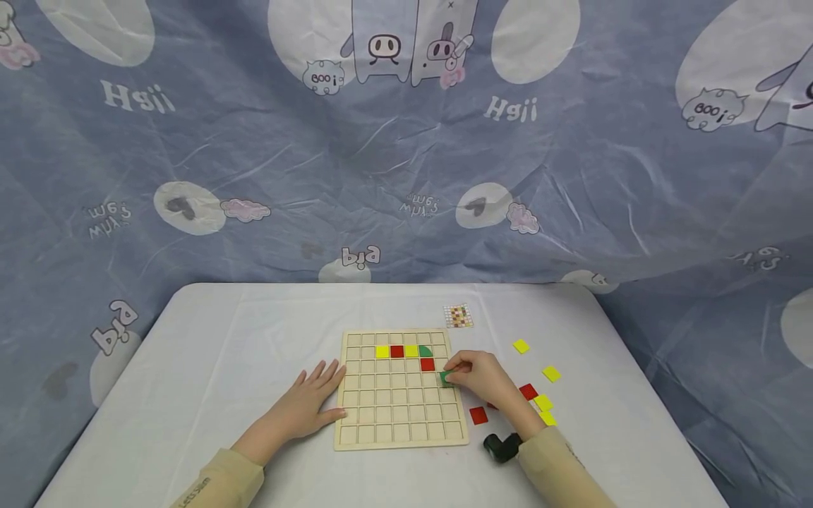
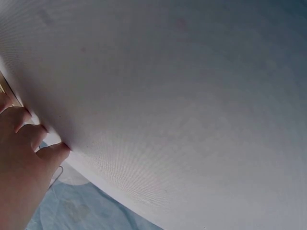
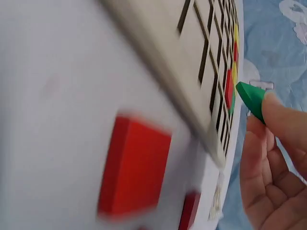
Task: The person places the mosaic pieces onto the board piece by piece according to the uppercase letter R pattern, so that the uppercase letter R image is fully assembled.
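Green with a curved edge, a small tile (image 3: 250, 98) is grasped by the right hand (image 1: 479, 374), its grip pinching between thumb and fingers, lifted at the right side of the pale wooden grid board (image 1: 401, 397). The left hand (image 1: 310, 400), fingers spread and grasping nothing, rests at the board's left edge; light pressure there should stop sliding. Seating the tile well calls for squaring any straight sides to a cell's ridges, lowering it level, and clearing the red square tile (image 1: 428, 365) nearby.
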Demonstrator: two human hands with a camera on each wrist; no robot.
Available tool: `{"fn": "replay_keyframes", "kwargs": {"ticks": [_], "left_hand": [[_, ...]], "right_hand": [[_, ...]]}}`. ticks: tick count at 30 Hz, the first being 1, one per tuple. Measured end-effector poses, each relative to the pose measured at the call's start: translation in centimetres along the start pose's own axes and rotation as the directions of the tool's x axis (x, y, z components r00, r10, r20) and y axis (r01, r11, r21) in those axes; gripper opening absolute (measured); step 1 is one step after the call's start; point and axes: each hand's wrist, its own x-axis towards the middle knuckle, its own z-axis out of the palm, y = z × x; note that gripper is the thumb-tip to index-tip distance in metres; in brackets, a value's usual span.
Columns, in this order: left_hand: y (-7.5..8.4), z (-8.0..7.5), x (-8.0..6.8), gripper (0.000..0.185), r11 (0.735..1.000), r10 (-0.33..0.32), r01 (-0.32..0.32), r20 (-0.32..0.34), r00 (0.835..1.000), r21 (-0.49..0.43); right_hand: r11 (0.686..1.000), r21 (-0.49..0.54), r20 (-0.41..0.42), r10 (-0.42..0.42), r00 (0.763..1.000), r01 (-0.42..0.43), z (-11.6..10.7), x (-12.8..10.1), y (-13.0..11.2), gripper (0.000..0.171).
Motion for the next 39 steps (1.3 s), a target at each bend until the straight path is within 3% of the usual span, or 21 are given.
{"fn": "replay_keyframes", "kwargs": {"ticks": [5, 12, 21, 27, 33, 39], "left_hand": [[0.0, 0.0, -0.1, 0.081, 1.0, -0.006, 0.005, 0.006, 1.0, 0.008], [0.0, 0.0, -0.1, 0.081, 1.0, -0.003, 0.003, 0.014, 1.0, 0.0], [-0.1, 0.1, -0.1, 0.081, 1.0, -0.004, 0.004, 0.021, 1.0, 0.0], [0.0, -0.1, -0.2, 0.081, 1.0, 0.003, -0.003, 0.012, 1.0, -0.011], [0.2, -0.2, -0.2, 0.08, 1.0, -0.002, 0.002, 0.017, 1.0, -0.016], [0.0, 0.0, -0.1, 0.081, 1.0, 0.001, -0.001, 0.019, 1.0, 0.003]], "right_hand": [[1.0, 0.02, 0.004, -0.011, 1.0, 0.011, 1.4, 1.0, -0.6, 0.008], [0.999, -0.038, 0.029, -0.019, 0.999, 0.02, 2.4, 1.5, -1.2, 0.006], [0.983, -0.139, 0.027, -0.115, 0.993, 0.118, 3.0, 1.4, -1.6, 0.007], [0.977, -0.175, 0.013, -0.125, 0.992, 0.125, 3.2, 1.5, -1.8, 0.008], [0.995, -0.08, 0.011, -0.065, 0.998, 0.066, 2.1, 1.1, -1.5, 0.005], [0.999, -0.014, -0.031, 0.035, 0.999, -0.035, -1.5, 1.0, 0.5, 0.013]]}}
